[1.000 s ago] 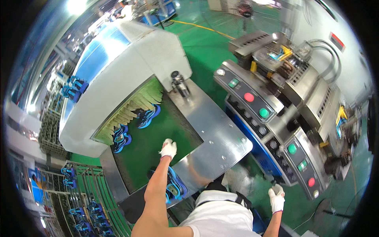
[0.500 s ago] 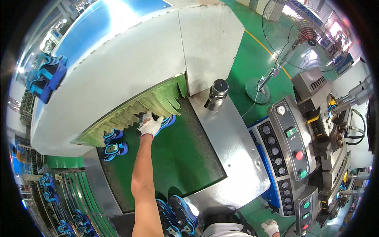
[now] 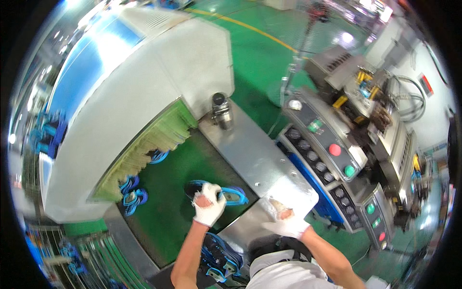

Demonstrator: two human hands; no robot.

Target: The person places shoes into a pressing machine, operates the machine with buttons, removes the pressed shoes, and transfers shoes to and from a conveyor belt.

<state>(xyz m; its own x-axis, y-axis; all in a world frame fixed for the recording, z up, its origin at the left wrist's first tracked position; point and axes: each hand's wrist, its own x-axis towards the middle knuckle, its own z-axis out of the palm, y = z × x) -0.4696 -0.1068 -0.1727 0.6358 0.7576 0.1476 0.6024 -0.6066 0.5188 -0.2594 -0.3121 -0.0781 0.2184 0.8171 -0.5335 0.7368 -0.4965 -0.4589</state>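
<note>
My left hand [image 3: 210, 206], in a white glove, grips a black-and-blue shoe [image 3: 236, 196] over the near right part of the green conveyor belt [image 3: 163, 212]. My right hand [image 3: 288, 222], gloved too, is over the steel ledge [image 3: 250, 219] with its fingers apart and nothing visible in them. A gap separates it from the shoe. Two blue shoes [image 3: 134, 198] sit at the belt's left side by the green strip curtain [image 3: 149, 142]. Another blue shoe [image 3: 159, 156] shows partly from under the strips. Close to my body lie dark shoes with blue trim [image 3: 219, 255].
A steel flask [image 3: 221, 111] stands on the ledge beside the white machine housing [image 3: 130, 96]. To the right is a press with a control panel [image 3: 322, 137], gauges and coloured buttons. Racks [image 3: 103, 255] with shoes are at the lower left. A blurred fan stand [image 3: 288, 79] rises behind.
My left hand has come back from the curtain toward me with a shoe in it. My right hand has risen from the lower right to above the ledge. The view has turned.
</note>
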